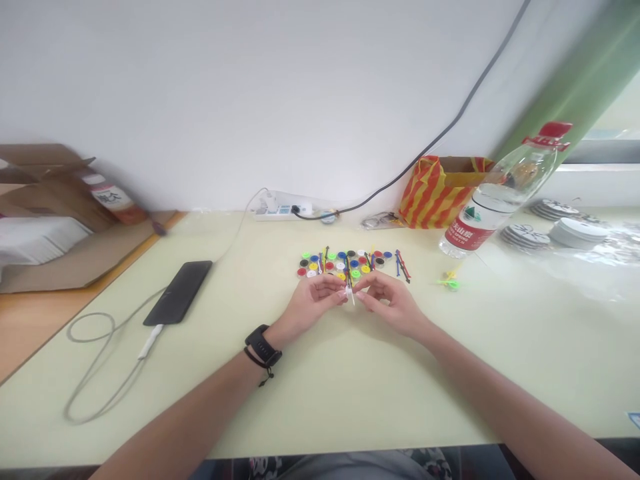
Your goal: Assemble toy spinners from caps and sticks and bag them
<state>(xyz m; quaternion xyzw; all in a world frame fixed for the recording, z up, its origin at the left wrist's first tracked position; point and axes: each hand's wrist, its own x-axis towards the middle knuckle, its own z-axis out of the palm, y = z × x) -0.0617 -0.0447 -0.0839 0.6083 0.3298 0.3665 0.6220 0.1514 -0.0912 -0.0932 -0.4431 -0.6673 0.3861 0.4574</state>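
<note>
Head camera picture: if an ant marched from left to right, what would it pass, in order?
Open brown cardboard box, flat black rectangular phone, black strapped wristwatch, bare left hand, small white plastic piece, bare right hand, little yellow-and-green plastic piece, plain white stack of round discs.

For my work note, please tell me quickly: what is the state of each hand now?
Left hand: closed, holding a small white piece.
Right hand: at the same piece; whether it grips cannot be told.
</note>
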